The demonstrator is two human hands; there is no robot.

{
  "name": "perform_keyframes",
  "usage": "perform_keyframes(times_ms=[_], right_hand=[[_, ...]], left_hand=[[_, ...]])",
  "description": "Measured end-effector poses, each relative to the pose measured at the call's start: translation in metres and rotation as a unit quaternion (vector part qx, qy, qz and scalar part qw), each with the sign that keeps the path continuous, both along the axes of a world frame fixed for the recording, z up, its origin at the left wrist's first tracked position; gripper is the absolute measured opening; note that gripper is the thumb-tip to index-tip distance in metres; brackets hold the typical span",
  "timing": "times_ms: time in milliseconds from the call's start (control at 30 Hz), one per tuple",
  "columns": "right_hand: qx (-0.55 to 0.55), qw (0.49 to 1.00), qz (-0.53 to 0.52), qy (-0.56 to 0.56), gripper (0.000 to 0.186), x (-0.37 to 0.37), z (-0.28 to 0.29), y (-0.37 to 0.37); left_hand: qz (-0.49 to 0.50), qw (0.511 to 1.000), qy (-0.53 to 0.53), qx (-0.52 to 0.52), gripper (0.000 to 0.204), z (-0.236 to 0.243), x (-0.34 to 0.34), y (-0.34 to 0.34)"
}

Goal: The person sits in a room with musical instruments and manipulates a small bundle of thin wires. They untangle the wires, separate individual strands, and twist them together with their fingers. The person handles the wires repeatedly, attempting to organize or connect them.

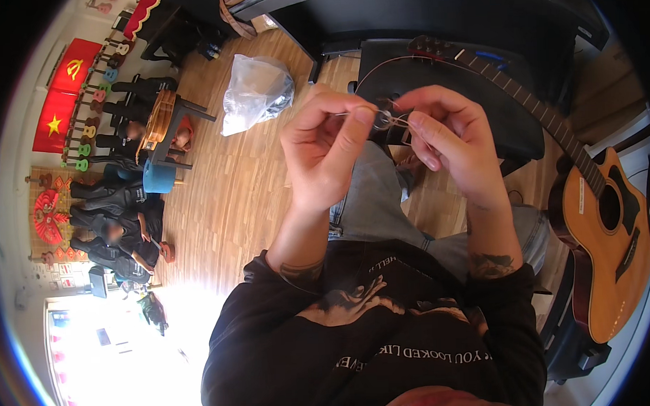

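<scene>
My left hand [323,149] is closed, its thumb and forefinger pinching a thin string [383,118] in front of me. My right hand [451,138] grips the same string at a small tangle of shiny loops, thumb pressed on it and other fingers curled. A thin strand arcs from around my hands over the black padded seat [509,136] beyond them. An acoustic guitar [603,279] leans at my right, its fretted neck reaching across that seat to a dark red headstock [430,47]. A small blue tool [493,55] lies near the neck.
A crumpled plastic bag [257,91] sits on the wooden floor [197,236]. At left are a wooden table-like stand [154,126], a blue stool [157,176], people [129,242] seated near black cases, and small instruments hung on the wall. A large black piece of furniture [440,13] stands ahead.
</scene>
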State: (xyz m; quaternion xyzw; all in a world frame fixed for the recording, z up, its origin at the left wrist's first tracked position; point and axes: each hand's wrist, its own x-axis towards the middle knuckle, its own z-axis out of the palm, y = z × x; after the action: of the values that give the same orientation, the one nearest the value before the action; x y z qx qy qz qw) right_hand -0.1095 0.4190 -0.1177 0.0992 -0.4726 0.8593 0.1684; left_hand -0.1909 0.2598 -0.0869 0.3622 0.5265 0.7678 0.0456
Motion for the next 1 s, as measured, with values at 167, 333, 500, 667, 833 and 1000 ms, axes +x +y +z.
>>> perform_keyframes(times_ms=[167,333,500,667,833,1000], right_hand=[[0.033,0.999,-0.04,0.013,0.032,0.004,-0.003,-0.004],[0.022,0.996,-0.077,0.032,0.04,0.007,0.008,-0.014],[0.058,0.993,-0.088,0.057,0.046,0.008,0.004,-0.009],[0.084,0.985,-0.114,0.097,0.046,0.008,-0.004,-0.012],[0.148,0.951,-0.196,0.186,0.042,0.007,0.003,-0.023],[0.2,0.925,-0.239,0.218,0.036,0.009,-0.004,-0.023]], left_hand=[[0.144,0.957,0.222,-0.116,0.015,-0.008,-0.002,-0.004],[0.179,0.943,0.246,-0.137,0.017,-0.005,0.006,-0.003],[0.193,0.931,0.281,-0.131,0.018,-0.006,0.006,-0.008],[0.129,0.972,0.18,-0.083,0.016,-0.008,0.012,-0.007],[0.119,0.97,0.194,-0.084,0.015,-0.005,0.018,-0.007],[0.045,0.983,0.17,-0.056,0.014,0.002,0.022,-0.01]])
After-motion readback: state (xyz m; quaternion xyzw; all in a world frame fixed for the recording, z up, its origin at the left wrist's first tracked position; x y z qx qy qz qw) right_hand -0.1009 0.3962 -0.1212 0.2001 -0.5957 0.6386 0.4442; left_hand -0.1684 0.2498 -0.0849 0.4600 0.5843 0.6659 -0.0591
